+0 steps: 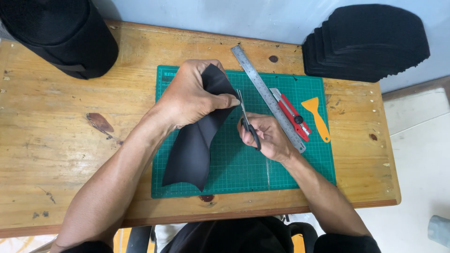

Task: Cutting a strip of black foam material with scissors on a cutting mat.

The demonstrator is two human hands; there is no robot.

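1. The left hand (190, 96) is gripping a curved piece of black foam-like sheet (197, 140), fingers and thumb clamped on its upper end, holding it raised over the green gridded cutting mat (276, 164).
2. The sheet's lower end is hanging down toward the mat's near left corner.
3. The right hand (267, 138) is closed around the black handles of a pair of small scissors (246, 117), the blades pointing away from the person and meeting the sheet's edge just beside the left thumb.
4. A long steel ruler (267, 96) is lying diagonally on the mat, just right of the scissors.
5. A red utility knife (290, 114) and an orange plastic scraper (317, 118) are lying beside the ruler.
6. A stack of black cut pieces (365, 42) is sitting at the far right corner of the wooden worktop (70, 140).
7. A black roll of material (61, 33) is resting at the far left.
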